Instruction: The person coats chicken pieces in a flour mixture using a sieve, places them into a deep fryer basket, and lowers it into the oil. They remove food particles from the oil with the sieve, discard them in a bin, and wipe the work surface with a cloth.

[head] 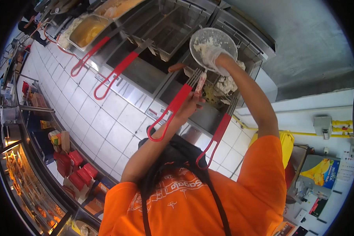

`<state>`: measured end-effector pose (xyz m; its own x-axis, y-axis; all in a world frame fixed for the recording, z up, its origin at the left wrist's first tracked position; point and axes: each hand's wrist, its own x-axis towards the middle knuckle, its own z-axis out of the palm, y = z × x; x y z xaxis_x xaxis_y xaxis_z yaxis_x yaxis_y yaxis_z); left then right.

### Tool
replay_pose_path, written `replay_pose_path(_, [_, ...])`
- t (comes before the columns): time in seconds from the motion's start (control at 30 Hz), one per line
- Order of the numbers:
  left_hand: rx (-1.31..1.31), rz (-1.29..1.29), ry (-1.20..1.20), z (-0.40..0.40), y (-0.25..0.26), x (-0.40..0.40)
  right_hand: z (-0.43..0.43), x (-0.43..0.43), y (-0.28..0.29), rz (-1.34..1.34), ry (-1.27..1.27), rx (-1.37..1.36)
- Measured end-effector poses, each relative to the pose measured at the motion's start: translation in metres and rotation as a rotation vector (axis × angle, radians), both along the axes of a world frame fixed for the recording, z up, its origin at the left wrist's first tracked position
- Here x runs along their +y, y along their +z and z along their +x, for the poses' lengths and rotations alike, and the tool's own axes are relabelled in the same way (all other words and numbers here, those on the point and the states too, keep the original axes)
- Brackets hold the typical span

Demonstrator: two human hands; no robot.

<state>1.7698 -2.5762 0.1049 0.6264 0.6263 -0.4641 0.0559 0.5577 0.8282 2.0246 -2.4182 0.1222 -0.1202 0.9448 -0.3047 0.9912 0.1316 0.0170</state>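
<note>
My left hand (190,107) grips the stained handle (200,83) of a round mesh strainer (196,56). My right hand (216,60), in a clear plastic glove, reaches down into the strainer. Pale floury crumbs (205,44) lie on the mesh around it. The fingers are hidden by the blurred glove and the crumbs, so their grip does not show. Under the strainer, a wire fry basket holds flour-coated pieces (227,85) above the fryer oil (211,96). Two red basket handles, one (175,101) by my left forearm and another (221,129) further right, point towards my body.
Left of the strainer hangs a wire fry basket (188,22), with more red handles (118,70) jutting over the tiled floor (103,118). A pan of yellowish liquid (88,31) stands beyond. Red boxes (79,171) and a lit food display (29,188) are at left. A person (32,29) stands far off.
</note>
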Motion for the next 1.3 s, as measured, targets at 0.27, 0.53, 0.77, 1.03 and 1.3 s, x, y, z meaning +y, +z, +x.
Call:
replay_pose_path(0.27, [-0.014, -0.028, 0.017, -0.001, 0.007, -0.003, 0.005, -0.006, 0.013, -0.243, -0.255, 0.085])
replay_pose_path(0.53, [-0.042, -0.022, -0.018, 0.010, 0.009, -0.005, 0.066, -0.008, -0.049, -0.122, -0.069, -0.077])
replay_pose_path(0.77, [-0.057, -0.016, -0.029, 0.012, 0.000, -0.006, 0.069, -0.014, -0.058, 0.063, -0.035, -0.007])
replay_pose_path(1.03, [-0.028, -0.089, -0.020, 0.002, 0.005, 0.002, 0.077, -0.028, 0.040, 0.014, -0.780, 1.040])
replay_pose_path(1.3, [-0.013, -0.122, 0.010, -0.006, -0.005, 0.004, 0.088, -0.122, 0.122, 0.457, -0.093, 0.667])
